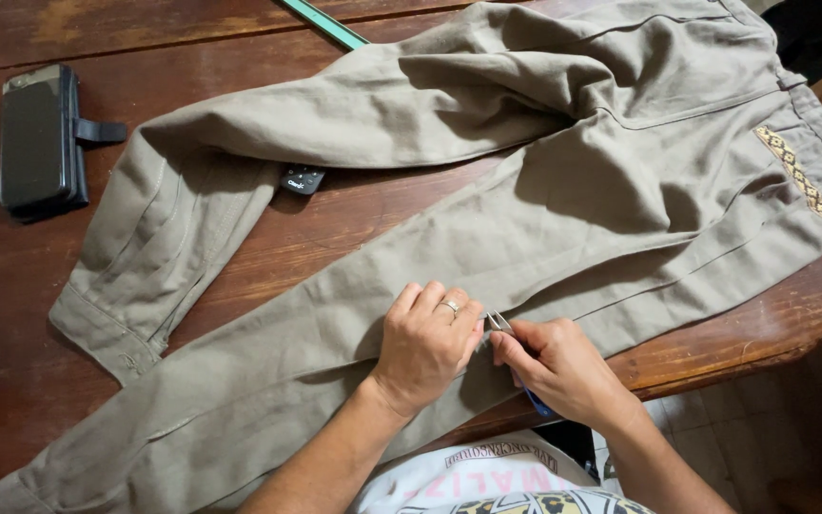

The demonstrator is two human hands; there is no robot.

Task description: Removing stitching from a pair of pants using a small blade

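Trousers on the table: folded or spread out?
Spread out: the trousers lie flat across the table, both legs extended apart, only the upper leg's cuff end bent.

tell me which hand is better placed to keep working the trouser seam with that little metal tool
Right: the right hand holds the metal tool at the seam, while the left hand lies flat on the trousers.

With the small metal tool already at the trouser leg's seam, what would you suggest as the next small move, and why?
Probably ease the metal tool in the right hand a little further along the seam, since its tip sits at the edge of the olive trousers and the left hand already presses the cloth flat beside it.
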